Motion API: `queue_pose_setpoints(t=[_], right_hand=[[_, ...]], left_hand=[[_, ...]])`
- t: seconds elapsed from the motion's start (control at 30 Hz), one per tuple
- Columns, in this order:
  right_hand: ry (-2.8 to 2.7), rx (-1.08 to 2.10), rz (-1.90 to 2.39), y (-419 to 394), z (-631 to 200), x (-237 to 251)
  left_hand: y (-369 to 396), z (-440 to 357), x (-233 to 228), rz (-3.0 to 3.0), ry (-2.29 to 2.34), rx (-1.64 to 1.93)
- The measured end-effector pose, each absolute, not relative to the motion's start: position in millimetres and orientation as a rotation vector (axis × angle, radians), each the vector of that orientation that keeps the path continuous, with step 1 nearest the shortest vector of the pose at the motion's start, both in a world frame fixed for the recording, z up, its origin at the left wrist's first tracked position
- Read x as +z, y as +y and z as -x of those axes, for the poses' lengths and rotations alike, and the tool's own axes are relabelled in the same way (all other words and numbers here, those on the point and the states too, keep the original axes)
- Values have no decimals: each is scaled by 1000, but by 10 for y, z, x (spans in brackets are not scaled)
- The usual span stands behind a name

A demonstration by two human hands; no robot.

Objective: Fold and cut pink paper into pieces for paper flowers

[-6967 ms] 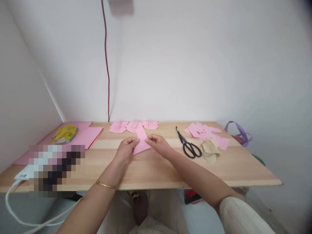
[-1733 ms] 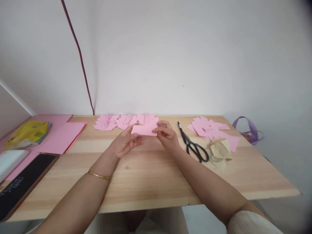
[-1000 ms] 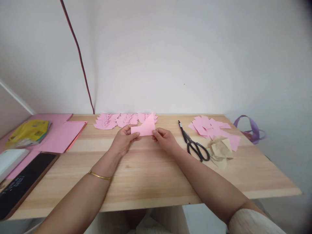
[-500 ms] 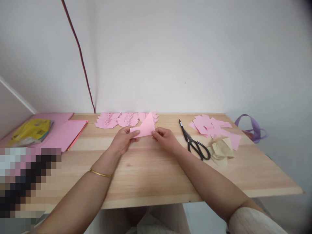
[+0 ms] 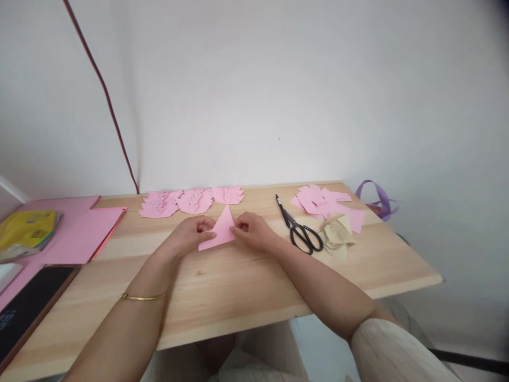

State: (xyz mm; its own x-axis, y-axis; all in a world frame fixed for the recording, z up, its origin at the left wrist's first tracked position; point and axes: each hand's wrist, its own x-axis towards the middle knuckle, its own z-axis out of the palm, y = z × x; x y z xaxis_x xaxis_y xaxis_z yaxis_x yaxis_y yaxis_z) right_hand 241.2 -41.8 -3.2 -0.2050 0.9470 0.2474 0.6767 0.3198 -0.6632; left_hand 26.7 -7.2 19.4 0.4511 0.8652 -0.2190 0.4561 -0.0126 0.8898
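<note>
A folded piece of pink paper (image 5: 221,231) with a pointed top is held between both hands, over the middle of the wooden table (image 5: 246,297). My left hand (image 5: 191,235) pinches its left side, thumb lying on the front. At the right edge, my right hand (image 5: 252,231) grips the paper between thumb and fingers. Behind the hands lie three pink cut-paper pieces with jagged edges (image 5: 194,200) in a row. Black-handled scissors (image 5: 305,233) rest to the right of my right hand, with a black pen (image 5: 282,208) against their blades.
Pink paper scraps (image 5: 318,201) and a crumpled beige paper (image 5: 338,231) lie right of the scissors. A purple ribbon (image 5: 379,199) hangs at the right edge. At left are pink sheets (image 5: 79,233), a yellow packet (image 5: 27,233) and a dark-screened phone (image 5: 32,307).
The view has turned to the right, so things appear further left. The pink paper sits lower, and its left part now looks folded into a more even triangle. Both hands still grip it.
</note>
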Motion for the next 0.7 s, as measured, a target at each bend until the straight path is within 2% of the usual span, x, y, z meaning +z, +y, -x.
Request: queue_pose_setpoints(t=[0.17, 0.3, 0.5, 0.6, 0.7], right_hand=[[-1861, 351, 1501, -371, -2487, -33], [-1842, 279, 1608, -454, -2626, 145], [-1873, 23, 2065, -988, -3031, 417], [-1782, -97, 2389, -1279, -3236, 358], [-1805, -49, 2531, -1454, -3341, 208]], left_hand=[[-65, -248, 134, -1964, 1217, 395], [-61, -241, 135, -2063, 1221, 377], [-32, -219, 93, -2124, 1319, 496], [-24, -239, 85, -2146, 1374, 600], [-48, -285, 102, -2176, 1377, 717]])
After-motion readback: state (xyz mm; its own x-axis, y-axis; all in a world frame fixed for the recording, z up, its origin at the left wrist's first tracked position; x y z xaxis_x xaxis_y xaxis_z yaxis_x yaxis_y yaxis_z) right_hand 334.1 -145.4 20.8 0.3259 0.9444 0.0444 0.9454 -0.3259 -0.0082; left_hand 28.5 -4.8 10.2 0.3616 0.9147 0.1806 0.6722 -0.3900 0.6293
